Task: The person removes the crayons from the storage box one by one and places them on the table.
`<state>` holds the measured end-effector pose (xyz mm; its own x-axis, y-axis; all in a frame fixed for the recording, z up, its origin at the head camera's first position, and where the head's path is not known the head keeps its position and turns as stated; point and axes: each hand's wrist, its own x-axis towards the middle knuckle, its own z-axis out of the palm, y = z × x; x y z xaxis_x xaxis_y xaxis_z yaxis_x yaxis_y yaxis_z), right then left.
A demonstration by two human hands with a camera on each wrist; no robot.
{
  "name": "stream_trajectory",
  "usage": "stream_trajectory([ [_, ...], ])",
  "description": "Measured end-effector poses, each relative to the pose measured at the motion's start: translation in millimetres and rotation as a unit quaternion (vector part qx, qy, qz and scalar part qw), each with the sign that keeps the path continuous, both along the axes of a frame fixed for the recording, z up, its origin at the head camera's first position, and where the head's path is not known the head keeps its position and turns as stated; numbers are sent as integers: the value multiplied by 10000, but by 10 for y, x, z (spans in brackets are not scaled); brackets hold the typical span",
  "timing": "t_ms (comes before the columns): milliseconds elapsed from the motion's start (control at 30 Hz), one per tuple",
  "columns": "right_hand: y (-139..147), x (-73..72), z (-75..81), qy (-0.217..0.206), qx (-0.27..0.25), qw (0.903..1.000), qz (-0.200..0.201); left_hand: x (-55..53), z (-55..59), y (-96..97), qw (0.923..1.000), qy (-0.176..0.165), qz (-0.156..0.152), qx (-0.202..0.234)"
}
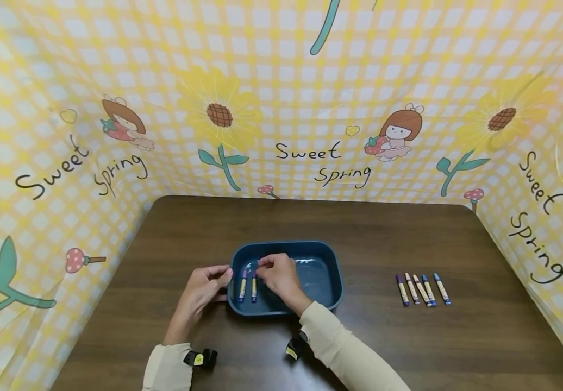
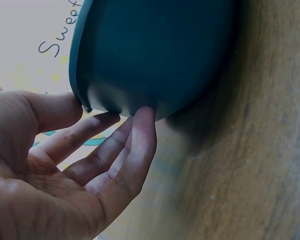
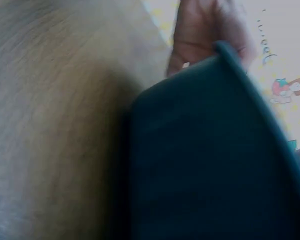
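Crayons (image 1: pixel 254 290), likely light and brittle, are being judged best held mid-barrel. Tray (image 1: pixel 318 279) is being pinched by left hand (image 1: pixel 203 287); right hand (image 1: pixel 281 278) is being held half-curled, grasp unclear.

I see a broad gap of bench (image 1: pixel 369 260) between the tray (image 1: pixel 316 279) and the loose crayons (image 1: pixel 422 291) at right. The far strip lets a hand pass, bounded by the cloth (image 1: pixel 311 108). The left hand (image 1: pixel 205 285) blocks the tray's left rim; the right hand (image 1: pixel 279 274) and wrist bar its middle and near rim. Inside, I have room at right.
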<state>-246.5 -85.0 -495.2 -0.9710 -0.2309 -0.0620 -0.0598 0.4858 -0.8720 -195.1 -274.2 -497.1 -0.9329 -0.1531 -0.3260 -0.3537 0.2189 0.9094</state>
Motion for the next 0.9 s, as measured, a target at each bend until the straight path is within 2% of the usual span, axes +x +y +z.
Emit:
stream_trajectory([
  [133, -6, 9, -60, 214, 511, 9985, 43, -3, -23, 42, 10000, 1, -21, 97],
  [300, -9, 2, -84, 292, 675, 9971, 181, -10, -25, 40, 10000, -22, 47, 62],
  [533, -63, -22, -75, 670, 1018, 9924, 174, -48, 20, 4, 9998, 81, 11, 191],
  [667, -92, -16, -69, 716, 1076, 9913, 264, -55, 34, -15, 9998, 31, 1, 192],
  [900, -106, 36, -124, 522, 1206, 9903, 452, -34, -4, -16, 9998, -97, 3, 180],
])
